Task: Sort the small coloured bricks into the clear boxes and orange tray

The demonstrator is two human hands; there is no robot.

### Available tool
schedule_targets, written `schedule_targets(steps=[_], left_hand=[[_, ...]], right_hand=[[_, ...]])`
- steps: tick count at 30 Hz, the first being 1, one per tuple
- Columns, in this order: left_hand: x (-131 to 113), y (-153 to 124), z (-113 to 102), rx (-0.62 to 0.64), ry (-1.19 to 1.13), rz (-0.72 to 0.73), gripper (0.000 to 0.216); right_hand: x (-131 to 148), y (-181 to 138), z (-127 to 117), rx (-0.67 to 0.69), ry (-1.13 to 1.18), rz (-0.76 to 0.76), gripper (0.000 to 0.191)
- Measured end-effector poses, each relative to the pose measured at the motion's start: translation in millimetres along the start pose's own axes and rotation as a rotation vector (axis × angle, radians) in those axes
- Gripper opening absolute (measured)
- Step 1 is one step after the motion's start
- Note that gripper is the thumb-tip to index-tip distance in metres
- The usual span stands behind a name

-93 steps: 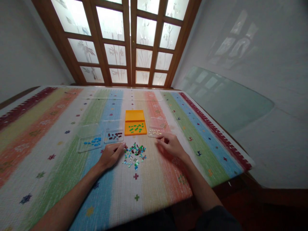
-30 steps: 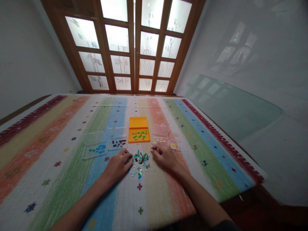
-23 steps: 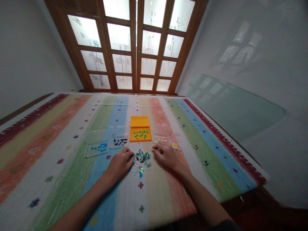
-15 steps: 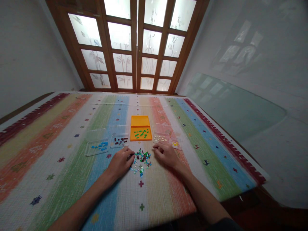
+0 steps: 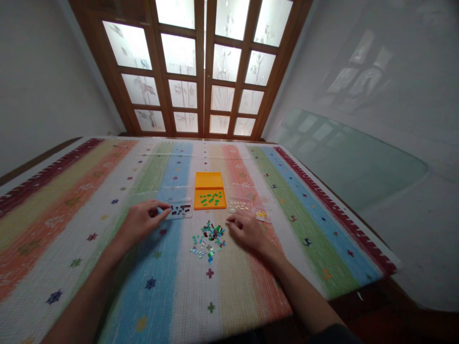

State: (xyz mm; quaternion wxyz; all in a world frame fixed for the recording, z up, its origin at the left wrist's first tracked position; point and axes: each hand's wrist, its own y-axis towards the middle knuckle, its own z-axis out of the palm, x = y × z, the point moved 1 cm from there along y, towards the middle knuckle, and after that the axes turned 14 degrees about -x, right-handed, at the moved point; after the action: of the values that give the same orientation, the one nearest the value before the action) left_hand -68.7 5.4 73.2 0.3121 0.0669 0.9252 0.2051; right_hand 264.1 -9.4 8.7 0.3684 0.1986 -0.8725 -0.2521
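My left hand (image 5: 141, 223) hovers over the clear box of blue bricks, mostly hiding it. Thumb and forefinger are pinched together near the left edge of the clear box of dark brown bricks (image 5: 180, 209); what they hold is too small to tell. Resting on the cloth, my right hand (image 5: 248, 231) has its fingers curled together, just right of a pile of small mixed bricks (image 5: 211, 235). Whatever is in those fingers, if anything, is hidden. Its knuckles lie just in front of the clear box of cream bricks (image 5: 239, 205).
An orange case (image 5: 209, 179) lies open behind the pile, with green bricks (image 5: 211, 198) in its front half. A small clear box of yellow pieces (image 5: 261, 214) stands beyond my right hand. A striped cloth (image 5: 211, 291) covers the table; wood-framed glass doors (image 5: 204, 67) stand behind.
My left hand has moved left and away from me, from the pile's left side to above the blue bricks' box. My right hand has stayed nearly still.
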Motion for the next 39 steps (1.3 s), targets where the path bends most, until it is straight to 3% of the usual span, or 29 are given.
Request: schedule_targets(steps=[6,11,16,32,39], left_hand=[[42.7,11.9,-38.5,0.103,0.18,-0.036,0.042],[55.1,11.4,-38.8,0.243,0.2,-0.033,0.043],[61.7,11.2,-34.8,0.303,0.243,-0.032,0.043],[74.1,13.3,-17.7,0.287,0.342,0.035,0.048],[65.2,11.6,-32.4,0.221,0.247,0.017,0.044]], right_hand=[[1.4,0.2,0.0,0.016,0.006,-0.016,0.018],[-0.5,0.2,0.5,0.018,0.002,-0.023,0.019],[-1.4,-0.9,0.8,0.021,0.002,-0.022,0.02],[-0.5,-1.8,0.0,0.063,-0.04,-0.039,0.019],[0.1,-0.9,-0.7,0.065,-0.048,-0.059,0.019]])
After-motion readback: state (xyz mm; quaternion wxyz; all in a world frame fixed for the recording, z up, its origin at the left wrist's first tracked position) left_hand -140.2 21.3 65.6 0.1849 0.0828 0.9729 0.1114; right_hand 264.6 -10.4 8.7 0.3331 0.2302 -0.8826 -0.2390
